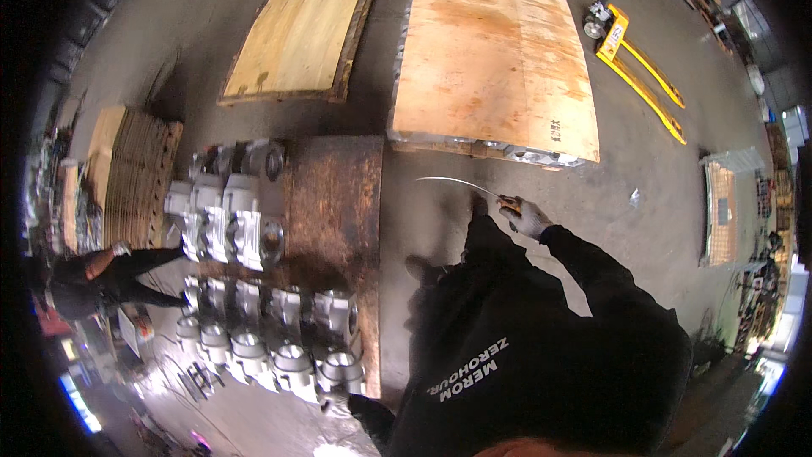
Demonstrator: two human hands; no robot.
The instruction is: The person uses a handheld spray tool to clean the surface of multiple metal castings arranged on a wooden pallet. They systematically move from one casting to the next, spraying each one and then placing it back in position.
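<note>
right grip (526,218) holds tool (507,202) over open floor (651,186); left grip (337,406) unclear, by board edge (376,228)

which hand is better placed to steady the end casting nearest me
Likely the left: the left hand is close beside that casting, while the right hand is farther off, holding a thin-bladed tool.

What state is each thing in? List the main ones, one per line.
Right hand: gloved, closed on the curved tool.
Left hand: gloved, at the nearest casting; grip unclear.
Curved tool: held, thin end pointing left.
Front-row castings: upright, open ends up.
Brown tabletop: stained, partly covered.
Large plywood sheet: flat, stained.
Smaller wooden panel: flat.
Pallet jack: unattended.
</note>
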